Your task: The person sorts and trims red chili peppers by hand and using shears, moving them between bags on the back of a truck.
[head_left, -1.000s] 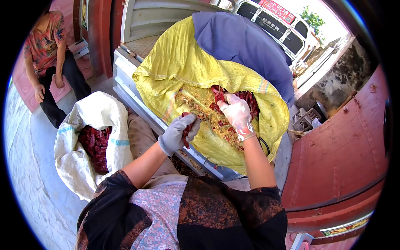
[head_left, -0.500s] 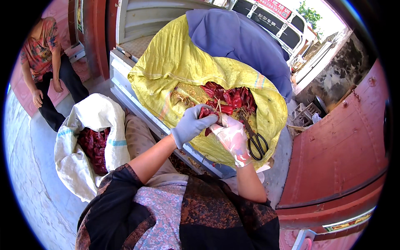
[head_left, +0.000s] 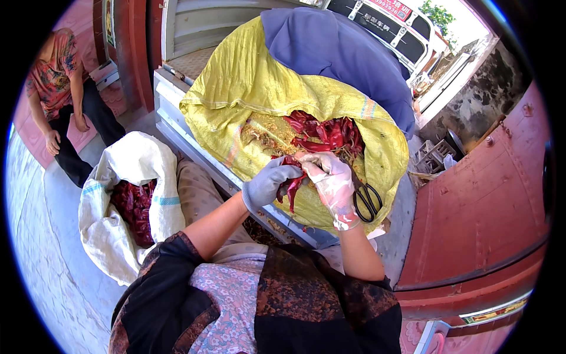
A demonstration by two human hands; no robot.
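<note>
My left hand (head_left: 272, 184), in a grey glove, is closed around a few dried red chili peppers (head_left: 293, 192) whose tips hang below its fingers. My right hand (head_left: 330, 182), in a white and pink patterned glove, meets it at the upper end of those chilies. Its fingers are pinched together, and what lies between them is hidden. Beneath both hands is an open yellow woven sack (head_left: 236, 76), with more dried red chilies (head_left: 336, 134) and yellowish crumbs inside. Black-handled scissors (head_left: 368, 202) lie on the sack by my right wrist, their blades partly covered.
A white woven sack (head_left: 168, 227) of dried chilies stands on the floor at my left. The yellow sack rests on a metal truck bed (head_left: 171, 94), with blue cloth (head_left: 336, 47) behind. A seated person (head_left: 59, 88) is at far left; a red metal door (head_left: 471, 206) stands right.
My right hand has shifted slightly up and is now more upright. My left hand has turned a little, so the chilies hang lower and show more.
</note>
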